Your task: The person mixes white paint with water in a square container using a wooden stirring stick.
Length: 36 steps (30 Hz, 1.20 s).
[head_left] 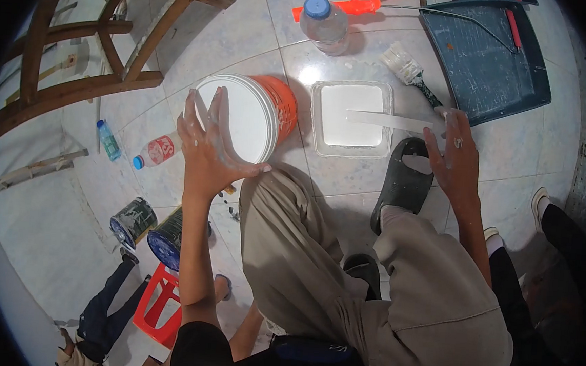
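My left hand (207, 146) is spread over the near left side of a paint bucket (284, 107). This bucket has an orange wall and a wide white round top, and my thumb and fingertips lie along the rim. With my right hand (455, 153) I pinch one end of a flat white strip (396, 121). The strip's other end reaches into white paint (341, 128) in a clear square tub (349, 151), right of the bucket. A paint-caked brush (404, 65) lies just beyond the tub, its dark handle pointing towards my right hand.
A capped water bottle (324, 29), an orange-handled roller frame (360, 6) and a dark paint tray (495, 68) are ahead. On the left are a wooden ladder-like frame (33, 107), bottles (156, 152), paint cans (134, 221) and a red stool (159, 303). Other people's legs (111, 299) show nearby.
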Tool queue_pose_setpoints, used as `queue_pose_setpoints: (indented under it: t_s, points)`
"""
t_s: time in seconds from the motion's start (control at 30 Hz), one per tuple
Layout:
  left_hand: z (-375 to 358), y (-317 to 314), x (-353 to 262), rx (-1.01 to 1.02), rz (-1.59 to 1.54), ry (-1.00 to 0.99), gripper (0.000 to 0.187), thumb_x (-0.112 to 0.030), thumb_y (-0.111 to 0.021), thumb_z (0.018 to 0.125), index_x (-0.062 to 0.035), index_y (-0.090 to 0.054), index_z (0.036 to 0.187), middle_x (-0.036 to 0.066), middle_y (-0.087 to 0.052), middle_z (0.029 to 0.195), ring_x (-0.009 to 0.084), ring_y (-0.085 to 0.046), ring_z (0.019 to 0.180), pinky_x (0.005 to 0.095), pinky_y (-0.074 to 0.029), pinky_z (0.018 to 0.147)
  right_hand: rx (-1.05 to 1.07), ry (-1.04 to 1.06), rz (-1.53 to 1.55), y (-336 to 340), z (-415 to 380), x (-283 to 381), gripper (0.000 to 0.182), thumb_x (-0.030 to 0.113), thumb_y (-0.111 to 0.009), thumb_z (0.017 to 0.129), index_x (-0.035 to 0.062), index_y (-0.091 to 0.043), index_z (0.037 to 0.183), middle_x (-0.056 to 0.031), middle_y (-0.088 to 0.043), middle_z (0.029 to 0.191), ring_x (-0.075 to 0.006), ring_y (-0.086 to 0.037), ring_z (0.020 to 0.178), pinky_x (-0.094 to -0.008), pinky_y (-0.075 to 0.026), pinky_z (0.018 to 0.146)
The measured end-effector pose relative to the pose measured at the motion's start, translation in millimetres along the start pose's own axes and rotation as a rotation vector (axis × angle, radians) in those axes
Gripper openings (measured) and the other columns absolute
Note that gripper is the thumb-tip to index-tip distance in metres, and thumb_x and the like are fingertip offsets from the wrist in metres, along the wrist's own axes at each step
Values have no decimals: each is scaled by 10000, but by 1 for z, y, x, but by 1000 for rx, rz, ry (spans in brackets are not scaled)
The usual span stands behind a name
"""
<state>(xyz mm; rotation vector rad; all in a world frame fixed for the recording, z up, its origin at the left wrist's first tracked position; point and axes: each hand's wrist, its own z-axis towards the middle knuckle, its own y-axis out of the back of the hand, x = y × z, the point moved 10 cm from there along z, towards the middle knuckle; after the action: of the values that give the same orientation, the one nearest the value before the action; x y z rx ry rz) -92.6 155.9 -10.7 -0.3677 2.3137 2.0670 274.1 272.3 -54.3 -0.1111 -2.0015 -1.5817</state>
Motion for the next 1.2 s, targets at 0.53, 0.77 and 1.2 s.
queue_pose_setpoints:
  t_s: [0.53,0.77,1.2]
  points:
    - [2,2,6,12,-70,-22,1408,-707,-863,435,-54,-284,1540,366,-208,1531,517,-224,1423,607,-256,1124,271,724,607,-76,18,204,655,243,-708,881,-21,-449,1422,-191,-450,1458,-365,-451,1325,-406,-405,1106]
    - [1,6,6,8,-66,9,1365,-700,-868,424,-32,-343,1493,348,-256,1499,499,-235,1413,583,-254,1123,323,698,680,-85,16,210,716,233,-715,869,59,-402,1488,-194,-386,1529,-356,-391,1389,-421,-348,1164]
    - [4,9,8,-9,-111,-69,1366,-670,-877,430,2,-321,1481,260,-349,1486,489,-264,1413,579,-265,1125,365,642,704,-87,9,215,791,218,-702,864,73,-314,1538,-188,-295,1589,-343,-287,1474,-432,-292,1207]
